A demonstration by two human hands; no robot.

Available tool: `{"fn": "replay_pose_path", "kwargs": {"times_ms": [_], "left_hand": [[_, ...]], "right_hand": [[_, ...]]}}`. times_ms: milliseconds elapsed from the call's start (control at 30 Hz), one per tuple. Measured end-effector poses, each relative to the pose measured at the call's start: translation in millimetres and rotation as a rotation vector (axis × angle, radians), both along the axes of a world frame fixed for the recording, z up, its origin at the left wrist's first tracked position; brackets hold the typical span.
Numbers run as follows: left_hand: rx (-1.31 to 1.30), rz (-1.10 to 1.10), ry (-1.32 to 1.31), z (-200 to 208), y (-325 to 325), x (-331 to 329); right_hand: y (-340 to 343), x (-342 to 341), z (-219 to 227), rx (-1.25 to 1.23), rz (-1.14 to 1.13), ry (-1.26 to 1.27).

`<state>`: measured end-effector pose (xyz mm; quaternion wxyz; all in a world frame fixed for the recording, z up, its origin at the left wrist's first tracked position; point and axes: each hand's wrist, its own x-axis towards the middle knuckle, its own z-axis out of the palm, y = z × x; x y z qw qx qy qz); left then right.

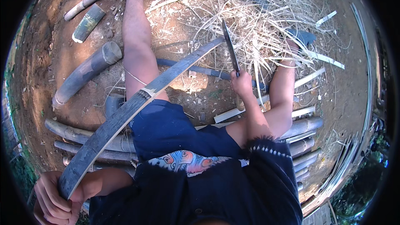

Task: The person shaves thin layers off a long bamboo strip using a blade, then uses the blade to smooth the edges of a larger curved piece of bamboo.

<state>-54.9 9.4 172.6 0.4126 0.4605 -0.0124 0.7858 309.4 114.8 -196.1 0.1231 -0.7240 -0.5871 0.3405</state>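
A long split strip of bamboo (118,118), dark on its outer face and with a pale node partway along, slants across my lap from lower left to upper middle. My left hand (56,198) grips its near end, fingers wrapped round it. In my right hand (241,83) is a long-bladed knife (230,46), held by its handle with the blade pointing away from me. The blade stands close by the strip's far end; whether they touch I cannot tell. Beneath the strip's middle lies my left thigh.
Pale bamboo shavings (250,29) heap up around my right foot. Cut bamboo sections (87,73) lie on the dirt at the left. Several bamboo poles (83,135) run behind my legs. Long thin strips (341,162) lie at the right. A dark bar-like piece (200,70) crosses between my legs.
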Motion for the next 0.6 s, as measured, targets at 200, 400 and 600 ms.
{"fn": "replay_pose_path", "kwargs": {"times_ms": [200, 400, 600], "left_hand": [[-0.11, 0.164, 0.096, 6, -6, -21], [-0.233, 0.582, 0.084, 1, -17, -32], [-0.128, 0.753, 0.174, -9, -23, -34]], "right_hand": [[1, 2, -14, 0.036, -0.057, -0.002], [-2, -5, 24, 0.071, -0.044, 0.044], [-48, -52, 171, 0.259, 0.312, 0.354]]}}
